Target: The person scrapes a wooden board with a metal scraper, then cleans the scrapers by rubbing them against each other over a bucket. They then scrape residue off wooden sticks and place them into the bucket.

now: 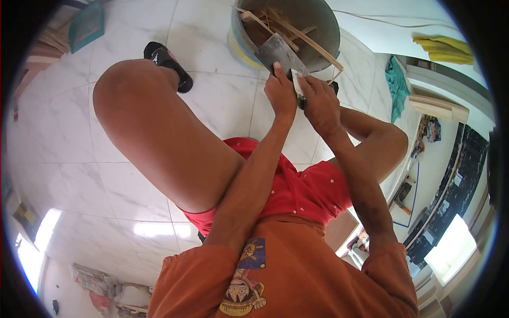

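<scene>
Over the near rim of a bucket (241, 45), both hands meet at a wide, flat metal scraper blade (283, 53) with dull grey smears. My left hand (280, 95) is closed on its lower left side, the thumb lying along the metal. My right hand (319, 103) is closed beside it, fingers curled round a small flat white piece (297, 84) at the blade's lower right corner. A dark handle end (301, 103) pokes out between the two hands; its upper part is hidden by the fingers.
Thin wood strips (289, 29) lie in the bucket, one leaning over its rim. My legs straddle the tiled floor (127, 185). On the right are a yellow cloth (442, 49), a teal cloth (396, 87) and a hammer (404, 199). A teal tray (86, 26) stands far left.
</scene>
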A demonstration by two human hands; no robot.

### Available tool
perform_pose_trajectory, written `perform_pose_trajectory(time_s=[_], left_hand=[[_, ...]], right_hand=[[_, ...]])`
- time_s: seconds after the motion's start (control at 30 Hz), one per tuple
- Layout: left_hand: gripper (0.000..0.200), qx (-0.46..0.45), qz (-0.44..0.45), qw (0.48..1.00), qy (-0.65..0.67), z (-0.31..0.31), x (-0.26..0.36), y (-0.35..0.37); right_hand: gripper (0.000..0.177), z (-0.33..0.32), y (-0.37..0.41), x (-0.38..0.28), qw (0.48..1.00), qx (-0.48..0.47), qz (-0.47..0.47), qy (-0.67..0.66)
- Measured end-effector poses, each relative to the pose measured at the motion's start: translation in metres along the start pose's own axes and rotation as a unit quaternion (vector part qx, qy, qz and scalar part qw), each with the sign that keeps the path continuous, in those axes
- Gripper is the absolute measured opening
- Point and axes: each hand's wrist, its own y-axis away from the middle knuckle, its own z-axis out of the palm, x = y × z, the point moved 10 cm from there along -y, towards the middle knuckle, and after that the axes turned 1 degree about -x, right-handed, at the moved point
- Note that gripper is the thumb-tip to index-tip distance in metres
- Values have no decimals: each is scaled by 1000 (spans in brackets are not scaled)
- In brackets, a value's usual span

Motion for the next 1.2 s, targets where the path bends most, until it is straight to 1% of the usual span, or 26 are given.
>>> perform_pose_trajectory(time_s=[0.07,0.1,0.17,0.27,0.37,0.47,0.57,0.6,0.67,0.7,0.73,0.77,0.8,0.83,0.87,0.9,0.93,0.97,1.0,1.03,1.07,1.1,1.13,1.17,1.2], left_hand=[[62,27,-4,999,17,-2,1,2],[62,23,-2,1000,11,-2,1,3],[62,12,1,1000,1,0,0,1],[62,18,32,999,-11,0,-2,0],[62,-8,18,1000,23,2,1,3],[62,-9,23,1000,1,-3,15,5],[61,4,10,999,45,-3,14,7],[61,8,28,999,18,-4,20,8],[62,-5,39,999,25,-5,18,9],[62,-10,50,998,35,-2,21,5],[63,-1,62,998,-29,-4,21,2],[62,18,91,995,-23,-3,24,-4],[62,33,113,993,-22,-5,28,-3],[61,44,131,990,-26,-11,36,5],[60,11,39,999,-15,-6,24,7],[59,4,34,999,-6,-5,21,8],[59,-4,31,1000,4,-4,21,9],[59,-11,31,999,15,-2,24,6],[57,25,97,992,-79,3,5,-2],[57,17,80,996,-46,3,10,-6],[57,8,57,998,-18,2,9,-4],[56,-6,31,999,6,0,11,4],[56,10,51,998,30,-3,23,9],[56,4,52,998,18,-5,21,11],[56,-4,52,999,9,-2,19,15]], right_hand=[[47,-2,0,-2,1000,4,-1,-6],[47,-3,2,-2,1000,6,0,-8],[45,-3,6,-4,1000,-16,11,-13],[42,3,1,2,998,-46,33,-8],[38,5,-13,8,996,-60,58,-4],[35,-3,-8,3,996,-67,61,0],[33,5,-9,7,996,-66,55,1],[33,6,-20,15,996,-69,62,7],[32,5,-31,19,995,-76,72,7],[31,1,-24,16,994,-77,77,5],[30,-2,-14,9,994,-78,75,1],[29,1,-11,4,994,-82,68,-6],[28,8,-9,7,990,-109,83,-9],[28,11,-8,10,989,-116,89,-7],[29,12,-18,17,988,-119,97,-4],[30,11,-28,28,987,-119,107,3],[30,11,-39,26,990,-109,94,8],[29,12,-32,28,987,-116,106,9],[28,16,-22,24,986,-125,112,11],[27,15,-19,17,984,-136,112,14],[27,7,-12,5,988,-109,107,-30],[28,8,-12,10,988,-101,112,-35],[28,13,-16,21,988,-90,119,-43],[28,16,-20,32,987,-78,131,-48],[25,9,-33,38,985,-97,141,-34]])
